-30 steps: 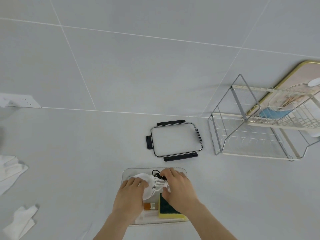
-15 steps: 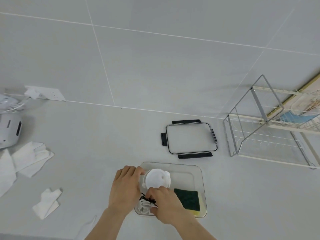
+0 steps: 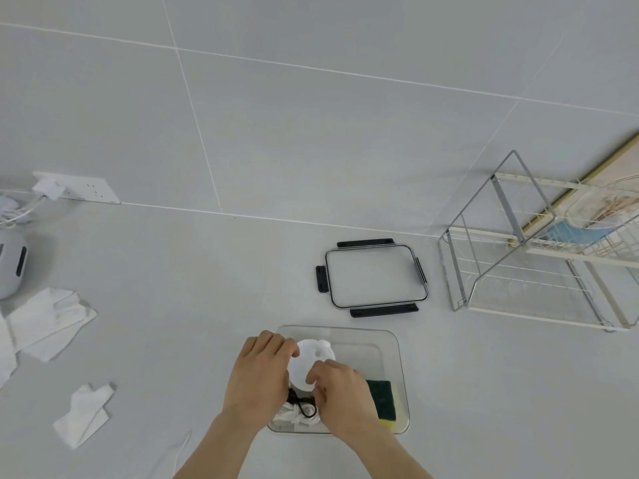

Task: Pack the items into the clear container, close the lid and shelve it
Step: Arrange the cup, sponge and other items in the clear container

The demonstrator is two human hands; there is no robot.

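Observation:
The clear container (image 3: 390, 335) sits open on the white counter in front of me. Inside it are a round white object (image 3: 311, 361), a coiled white cable with a black tie (image 3: 301, 411) and a green and yellow sponge (image 3: 382, 399) at the right. My left hand (image 3: 257, 378) grips the round white object from the left. My right hand (image 3: 340, 392) rests on its near right side, fingers curled over it and the cable. The clear lid with black clips (image 3: 375, 276) lies flat behind the container.
A wire dish rack (image 3: 539, 257) stands at the right against the wall, with a tray leaning behind it. White cloths (image 3: 52, 321) and a crumpled tissue (image 3: 84, 414) lie at the left. A grey appliance (image 3: 10, 267) and a wall socket (image 3: 81, 188) are at far left.
The view has swung left and the container now sits right of centre. The cable has gone from on top to the container's near side, and both hands now close on the round white object.

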